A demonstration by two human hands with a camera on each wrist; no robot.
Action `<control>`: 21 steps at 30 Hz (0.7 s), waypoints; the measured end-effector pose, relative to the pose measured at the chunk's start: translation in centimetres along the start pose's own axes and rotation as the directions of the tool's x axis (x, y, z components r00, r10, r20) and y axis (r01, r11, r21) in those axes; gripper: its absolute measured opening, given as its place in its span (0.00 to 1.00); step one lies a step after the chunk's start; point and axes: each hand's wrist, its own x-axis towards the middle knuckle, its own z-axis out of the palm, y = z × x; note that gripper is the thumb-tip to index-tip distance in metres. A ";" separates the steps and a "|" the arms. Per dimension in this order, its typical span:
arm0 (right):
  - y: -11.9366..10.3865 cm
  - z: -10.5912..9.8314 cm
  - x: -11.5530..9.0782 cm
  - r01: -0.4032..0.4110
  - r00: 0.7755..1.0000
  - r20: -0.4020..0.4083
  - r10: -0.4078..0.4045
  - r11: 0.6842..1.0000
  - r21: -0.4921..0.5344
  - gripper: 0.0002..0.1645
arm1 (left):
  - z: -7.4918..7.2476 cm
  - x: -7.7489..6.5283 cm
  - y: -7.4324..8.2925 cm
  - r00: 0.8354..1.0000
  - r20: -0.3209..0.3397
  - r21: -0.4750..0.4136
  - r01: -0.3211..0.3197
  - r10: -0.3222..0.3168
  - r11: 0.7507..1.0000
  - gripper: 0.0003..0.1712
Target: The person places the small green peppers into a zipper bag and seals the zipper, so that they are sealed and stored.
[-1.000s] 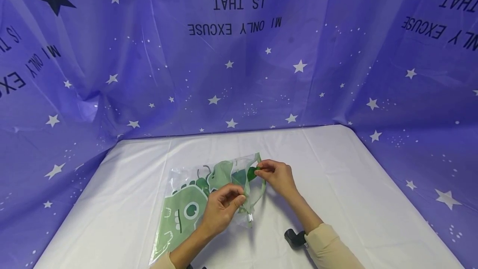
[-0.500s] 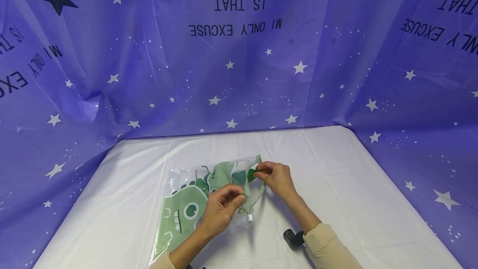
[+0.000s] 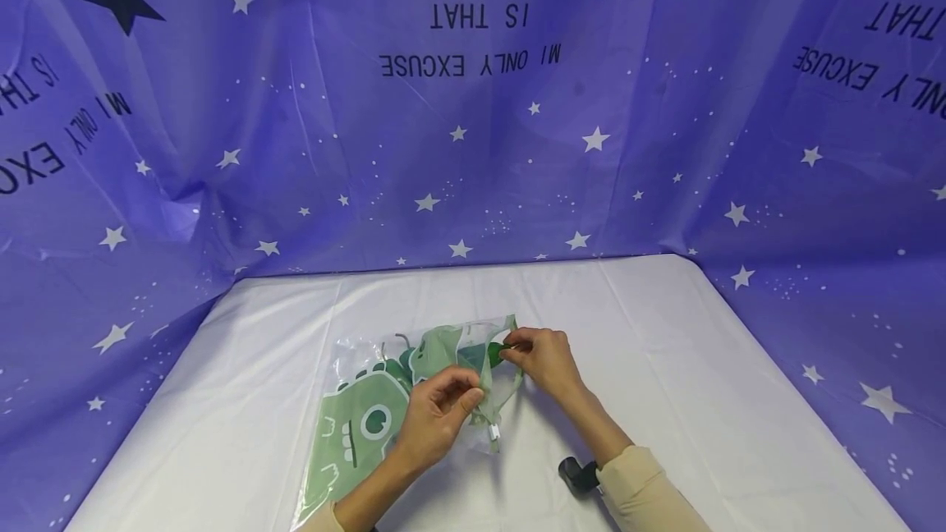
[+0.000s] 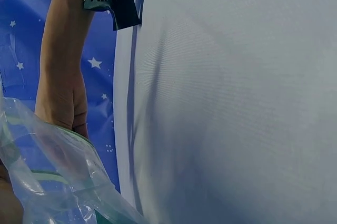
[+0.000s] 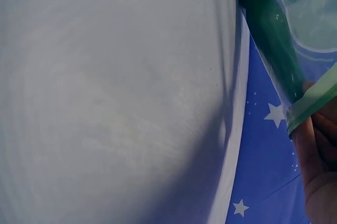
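Observation:
A clear zip bag (image 3: pixel 355 409) printed with green cartoon monsters lies slanted on the table, its mouth toward the right. My left hand (image 3: pixel 441 410) pinches one edge of that mouth between thumb and fingers. Most of a long dark green object (image 5: pixel 271 39) is inside the bag; its kind does not show, though thin grey curved prongs are visible at its far end in the head view. At the bag's opening, my right hand (image 3: pixel 545 360) pinches the object's green near end. The right wrist view shows fingers (image 5: pixel 310 145) passing under the pale green zip strip. A white slider (image 3: pixel 493 432) hangs at the mouth's near corner.
White cloth covers the table (image 3: pixel 665 401). A purple curtain (image 3: pixel 473 146) with stars and lettering rises behind it and along both sides. Near the right sleeve (image 3: pixel 643 483) a black wrist-worn device (image 3: pixel 578 476) sticks out over the cloth.
The green object has slid slightly deeper into the bag, with my right hand following a little leftward. My left hand keeps its hold on the bag's edge. The head view has tilted slightly upward.

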 end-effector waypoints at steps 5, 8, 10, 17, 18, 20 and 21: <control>0.0 0.0 -0.2 -0.010 1.000 0.009 0.010 1.000 0.011 0.09 | 0.0 -0.1 0.0 1.000 -0.008 -0.002 0.004 -0.004 1.000 0.12; 0.1 -0.3 -0.3 -0.004 1.000 -0.002 0.004 0.999 0.037 0.09 | 0.0 -0.2 0.0 1.000 -0.013 -0.002 0.009 -0.009 1.000 0.12; 0.1 -0.7 -0.3 0.007 1.000 -0.016 -0.006 0.998 0.059 0.09 | 0.0 -0.2 0.0 1.000 -0.016 0.000 0.011 -0.011 1.000 0.11; 1.0 -2.6 -0.4 -0.048 0.992 -0.108 0.059 0.994 0.101 0.06 | -0.1 -0.2 -0.1 0.999 -0.036 0.008 0.022 -0.022 1.000 0.10; 1.2 -2.8 -0.4 -0.079 0.991 -0.104 0.090 0.991 0.105 0.06 | -0.1 -0.2 -0.1 0.999 -0.038 0.009 0.025 -0.025 1.000 0.10; 1.7 -3.1 -0.6 -0.156 0.985 -0.056 0.164 0.980 0.126 0.07 | -0.1 -0.2 0.0 0.998 -0.044 0.007 0.037 -0.037 0.999 0.10; 1.8 -3.3 -0.8 -0.201 0.979 -0.009 0.205 0.968 0.149 0.08 | 0.0 -0.2 0.0 0.998 -0.047 0.008 0.040 -0.040 0.999 0.10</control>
